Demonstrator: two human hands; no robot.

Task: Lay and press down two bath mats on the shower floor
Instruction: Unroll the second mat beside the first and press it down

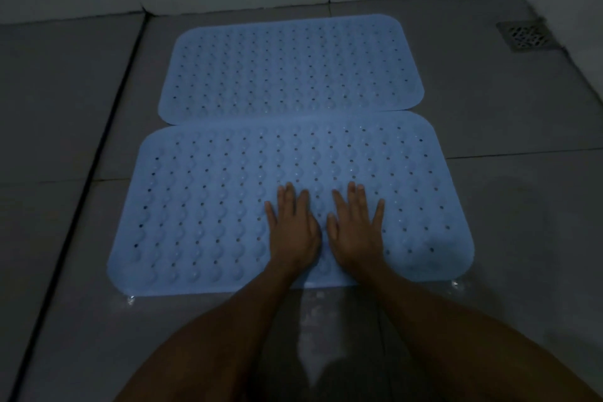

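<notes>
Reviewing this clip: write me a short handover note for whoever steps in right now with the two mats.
Left hand and right hand: both flat, fingers straight, pressing side by side on the near mat, right of its middle.
Far mat lies flat towards the wall; the near mat's far edge appears to slightly overlap it.
Done: both mats laid on the shower floor.
Left: press the near mat's left and right ends; whether the far mat has been pressed cannot be told.

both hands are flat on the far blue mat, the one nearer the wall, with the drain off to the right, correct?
Not quite. The head view shows the left hand and right hand flat on the near mat, the one closest to the person, not the far mat by the wall. The drain is off to the right, as you said.
</notes>
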